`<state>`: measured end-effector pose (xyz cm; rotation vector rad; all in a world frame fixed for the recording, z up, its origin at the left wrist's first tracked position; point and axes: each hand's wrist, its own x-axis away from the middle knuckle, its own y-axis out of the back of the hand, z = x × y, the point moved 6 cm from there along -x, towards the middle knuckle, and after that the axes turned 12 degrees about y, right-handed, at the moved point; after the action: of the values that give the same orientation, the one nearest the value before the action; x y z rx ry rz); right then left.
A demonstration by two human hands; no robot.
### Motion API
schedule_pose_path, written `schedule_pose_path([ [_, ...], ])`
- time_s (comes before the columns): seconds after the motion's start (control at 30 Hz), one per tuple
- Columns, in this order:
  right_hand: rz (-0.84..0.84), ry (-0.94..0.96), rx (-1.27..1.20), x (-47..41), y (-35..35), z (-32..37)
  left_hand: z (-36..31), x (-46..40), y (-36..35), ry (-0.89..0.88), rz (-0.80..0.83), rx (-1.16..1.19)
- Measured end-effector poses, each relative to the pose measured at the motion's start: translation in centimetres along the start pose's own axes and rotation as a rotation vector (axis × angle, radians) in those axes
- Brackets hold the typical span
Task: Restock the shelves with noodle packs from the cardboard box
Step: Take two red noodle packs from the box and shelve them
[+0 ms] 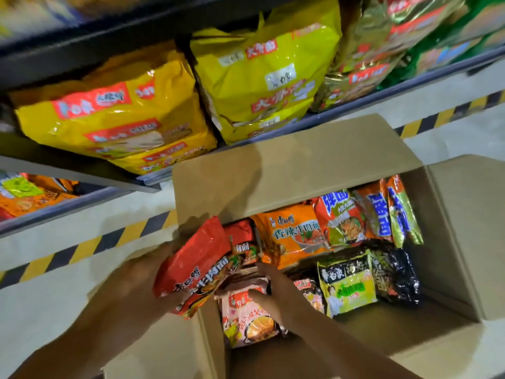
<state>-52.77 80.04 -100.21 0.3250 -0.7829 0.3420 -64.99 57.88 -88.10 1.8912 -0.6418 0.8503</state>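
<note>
An open cardboard box [287,170] stands on the floor, holding several noodle packs. My left hand [142,280] grips a red noodle pack [196,258] lifted over the box's left edge. Inside the box, my right hand [273,285] reaches down and its fingers curl round a pink noodle pack [246,321] at the near left. An orange pack [295,233], a red-and-green pack [341,220], a green-yellow pack [349,288] and a black pack [396,274] lie further right in the box.
The shelf [355,105] ahead carries large yellow multipacks [109,116], yellow-green multipacks [267,72] and gold-red ones [369,50]. A lower shelf at left holds orange packs [30,195]. Yellow-black hazard tape [95,242] runs along the floor.
</note>
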Motion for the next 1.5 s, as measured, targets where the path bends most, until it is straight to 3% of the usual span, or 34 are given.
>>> schedule_pose_path([
  [0.13,-0.039,-0.032,-0.045,-4.1,-1.1,0.7,2.3,0.3,2.3,-0.009,-0.074,0.136],
  [0.27,-0.189,0.036,0.018,-8.6,-1.8,-0.4,4.3,-0.3,2.0,-0.031,-0.119,0.342],
  [0.43,-0.258,-0.055,-0.062,-12.2,-2.9,-2.9,6.2,-2.1,0.4,0.037,-0.142,0.678],
  [0.7,-0.396,-0.187,0.075,-13.1,-3.9,-4.1,7.4,-1.8,0.0,0.039,-0.204,0.748],
  [0.83,-0.331,-0.113,0.062,-11.5,-3.8,-3.1,7.6,-1.2,0.5,0.083,-0.203,0.787],
  [1.07,-0.364,-0.014,0.115,-6.0,-1.5,1.0,6.3,1.2,2.6,0.118,-0.226,0.865],
  [1.3,-0.343,0.156,0.205,3.2,3.4,9.8,2.1,8.0,6.7,0.099,-0.310,0.703],
  [1.5,-0.344,0.277,0.082,14.2,8.4,19.9,-2.3,18.4,15.1,0.044,-0.401,0.655],
])
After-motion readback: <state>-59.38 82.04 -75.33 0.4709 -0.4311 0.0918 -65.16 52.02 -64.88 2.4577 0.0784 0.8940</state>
